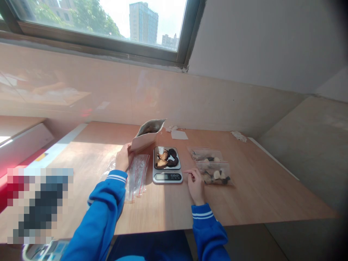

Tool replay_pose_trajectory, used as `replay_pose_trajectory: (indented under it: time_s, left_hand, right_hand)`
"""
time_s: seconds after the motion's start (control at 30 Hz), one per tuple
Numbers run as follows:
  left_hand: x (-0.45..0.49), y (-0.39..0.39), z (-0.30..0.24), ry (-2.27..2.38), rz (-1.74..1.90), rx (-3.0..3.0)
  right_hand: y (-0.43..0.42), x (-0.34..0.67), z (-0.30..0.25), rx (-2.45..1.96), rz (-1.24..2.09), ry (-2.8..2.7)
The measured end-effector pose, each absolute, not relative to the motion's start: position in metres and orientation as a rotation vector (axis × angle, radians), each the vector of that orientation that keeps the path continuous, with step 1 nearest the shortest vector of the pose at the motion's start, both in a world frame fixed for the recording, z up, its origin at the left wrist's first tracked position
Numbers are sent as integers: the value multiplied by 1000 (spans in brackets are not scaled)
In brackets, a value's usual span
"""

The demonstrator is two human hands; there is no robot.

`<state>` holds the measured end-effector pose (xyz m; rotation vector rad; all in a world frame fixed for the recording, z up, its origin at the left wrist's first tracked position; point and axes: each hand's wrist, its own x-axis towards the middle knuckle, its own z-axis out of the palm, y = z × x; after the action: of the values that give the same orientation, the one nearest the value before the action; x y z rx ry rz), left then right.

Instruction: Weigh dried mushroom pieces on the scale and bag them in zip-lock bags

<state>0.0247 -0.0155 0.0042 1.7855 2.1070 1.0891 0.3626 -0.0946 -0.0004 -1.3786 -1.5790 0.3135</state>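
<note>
On the table, a small digital kitchen scale [168, 177] carries several light and dark brown pieces that look like dried mushrooms [165, 158], with a small white piece among them. My left hand [123, 158] is closed on the lower left side of a foil-lined pouch [145, 140]. The pouch's mouth gapes, and brownish contents show inside. Flat clear zip bags [136, 175] lie beneath and right of my left wrist. Beside the scale's right edge rests my right hand [196, 185], fingers loosely bent and one stretched towards the scale. No held thing shows in it.
Right of my right hand lie filled clear zip bags [216, 174] with pale and dark pieces. A white paper [179, 135] and crumpled tissue [238, 136] lie near the wall. A blurred-out area [40, 203] covers the left. The table's front edge runs close to me.
</note>
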Motion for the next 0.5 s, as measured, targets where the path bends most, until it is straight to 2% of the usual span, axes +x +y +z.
replay_pose_trajectory:
  time_s: [0.2, 0.3, 0.5]
  left_hand:
    - [26, -18, 8, 2075, 1129, 1783]
    - [28, -19, 11, 2043, 1175, 1813]
    - [28, -18, 9, 2018, 1245, 1891]
  right_hand:
    - [-97, 356, 14, -1261, 198, -1578]
    - [-104, 339, 43, -1105, 142, -1615]
    - [-105, 297, 103, -830, 241, -1899]
